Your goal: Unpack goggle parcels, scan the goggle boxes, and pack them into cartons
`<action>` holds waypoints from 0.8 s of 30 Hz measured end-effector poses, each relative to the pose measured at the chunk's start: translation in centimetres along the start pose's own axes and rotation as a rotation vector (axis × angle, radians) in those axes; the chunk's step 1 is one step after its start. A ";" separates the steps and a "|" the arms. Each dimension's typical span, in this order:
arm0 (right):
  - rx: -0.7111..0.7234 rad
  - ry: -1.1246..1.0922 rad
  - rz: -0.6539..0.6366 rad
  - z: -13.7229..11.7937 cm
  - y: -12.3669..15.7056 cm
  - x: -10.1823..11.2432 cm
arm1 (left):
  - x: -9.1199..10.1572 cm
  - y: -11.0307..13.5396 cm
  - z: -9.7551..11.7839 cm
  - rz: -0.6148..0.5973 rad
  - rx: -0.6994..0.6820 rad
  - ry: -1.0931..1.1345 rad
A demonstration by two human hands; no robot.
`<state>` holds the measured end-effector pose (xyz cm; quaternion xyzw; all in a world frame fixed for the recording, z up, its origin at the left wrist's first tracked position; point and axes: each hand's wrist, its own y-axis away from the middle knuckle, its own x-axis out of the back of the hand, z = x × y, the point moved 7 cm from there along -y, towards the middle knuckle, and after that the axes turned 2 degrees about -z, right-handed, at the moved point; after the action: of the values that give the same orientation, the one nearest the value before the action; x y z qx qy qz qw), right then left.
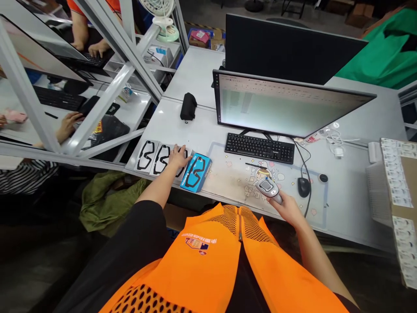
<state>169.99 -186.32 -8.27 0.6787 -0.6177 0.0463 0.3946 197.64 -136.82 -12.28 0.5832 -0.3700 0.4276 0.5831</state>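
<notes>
1. Nearest my camera is an orange mesh vest [208, 256] over a black sleeve, filling the bottom of the frame.
2. At lower centre-right, the right hand [283, 208] has its grip clenched around a handheld barcode scanner [269, 190], held just above a printed desk mat [260, 191].
3. Left of centre, the left hand [178, 157] has its grip released, lying palm down with the fingers spread on white backing cards [153, 157]. Each card carries a black goggle-shaped frame [145, 155].
4. Just beside that hand, a blue goggle box [196, 172] lies tilted at the worktop [169, 117] edge. I cannot tell whether the hand touches it.
5. Farther up the worktop sit a black pouch [188, 106], a lit monitor [286, 104], a black keyboard [259, 148] and a black mouse [303, 187]. A second, darker monitor [293, 48] stands behind the first.
6. At the right edge, a cardboard box [402, 195] carries rows of white labels [399, 148].
7. At upper left, beyond a metal frame [107, 82], a co-worker's hands [97, 48] rest on another keyboard [91, 60].
8. A green cloth [107, 202] hangs below the front of the worktop, and a small white fan [161, 17] stands at top centre.
</notes>
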 end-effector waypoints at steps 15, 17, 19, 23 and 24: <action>0.092 0.010 -0.060 0.8 -1.0 -0.1 | -5.2 10.3 13.5 -0.019 -0.217 0.115; 0.138 0.020 -0.105 0.4 -1.4 -0.4 | -5.0 11.5 16.0 -0.046 -0.280 0.213; 0.169 0.026 -0.140 0.0 -1.9 -0.6 | -4.7 12.8 18.5 -0.072 -0.330 0.300; 0.182 0.011 -0.160 -0.4 -2.4 -0.7 | -4.3 14.8 22.0 -0.113 -0.387 0.360; 0.184 0.005 -0.158 -0.3 -2.4 -0.7 | -4.2 15.1 22.4 -0.119 -0.389 0.361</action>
<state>172.09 -185.74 -9.58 0.7585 -0.5543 0.0735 0.3347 183.58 -160.16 -9.72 0.3952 -0.3004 0.4106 0.7649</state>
